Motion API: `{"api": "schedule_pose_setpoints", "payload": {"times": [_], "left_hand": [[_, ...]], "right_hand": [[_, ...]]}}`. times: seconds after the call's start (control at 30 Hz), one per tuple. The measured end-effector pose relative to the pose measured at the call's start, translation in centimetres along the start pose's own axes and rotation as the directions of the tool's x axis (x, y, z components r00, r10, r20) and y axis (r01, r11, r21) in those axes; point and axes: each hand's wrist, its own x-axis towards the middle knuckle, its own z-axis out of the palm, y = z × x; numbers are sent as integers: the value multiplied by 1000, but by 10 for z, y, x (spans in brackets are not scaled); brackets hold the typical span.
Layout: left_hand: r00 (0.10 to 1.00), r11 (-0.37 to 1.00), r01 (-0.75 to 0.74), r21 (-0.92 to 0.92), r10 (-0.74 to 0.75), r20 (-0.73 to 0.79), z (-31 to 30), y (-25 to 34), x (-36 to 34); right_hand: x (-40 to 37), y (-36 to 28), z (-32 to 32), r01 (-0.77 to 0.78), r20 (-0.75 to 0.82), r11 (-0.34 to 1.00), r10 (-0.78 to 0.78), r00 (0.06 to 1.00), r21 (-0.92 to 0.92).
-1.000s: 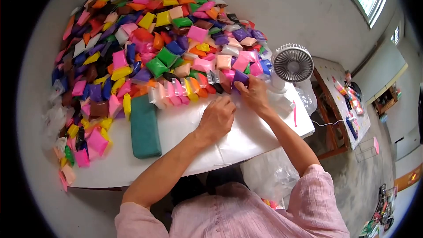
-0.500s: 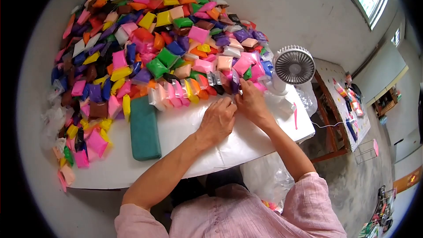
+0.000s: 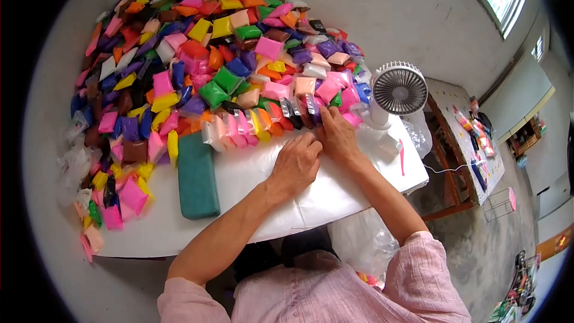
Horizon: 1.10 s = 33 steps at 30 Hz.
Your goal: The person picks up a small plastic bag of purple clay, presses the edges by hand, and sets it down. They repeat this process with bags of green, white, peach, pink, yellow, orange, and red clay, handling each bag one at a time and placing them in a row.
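A row of small clear-wrapped packets (image 3: 248,128), in pink, yellow, orange, red, black and other colours, runs along the front of the pile. At the row's right end, my right hand (image 3: 338,134) has its fingers bent against a purple packet (image 3: 313,107), which is partly covered by the fingertips. Just left of it, my left hand (image 3: 294,164) rests low over the white table (image 3: 263,203), below the row. Its fingers are curled together, and whatever may be inside them is hidden. The two hands nearly touch at the thumbs.
Behind the row rises a large heap of colourful packets (image 3: 197,48). A green case (image 3: 198,176) lies left of my hands. To the right stands a white fan (image 3: 399,90), with a pink strip (image 3: 402,158) near its base. Beyond is a side table (image 3: 445,98) holding assorted items.
The purple packet has shifted slightly left and now leans against the row's end. My right hand has moved a little left with it; the left hand has hardly moved.
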Motion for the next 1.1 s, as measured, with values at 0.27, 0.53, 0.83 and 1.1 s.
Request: {"api": "schedule_pose_setpoints", "payload": {"times": [0.27,0.53,0.83,1.1], "left_hand": [[999,999,-10,-51,8,-40,1,-3,0],[996,998,-39,-50,35,-84,5,-5,1],[992,989,109,-96,-102,73,4,-5,-1],[997,991,75,-110,-77,-13,11,-6,2]], "right_hand": [[-11,7,-12,60,-110,998,-57,992,31],[37,-37,-58,161,-147,982,-145,978,99],[163,-98,7,402,40,916,-401,915,-20],[215,-110,67,611,132,757,-598,791,-230]]}}
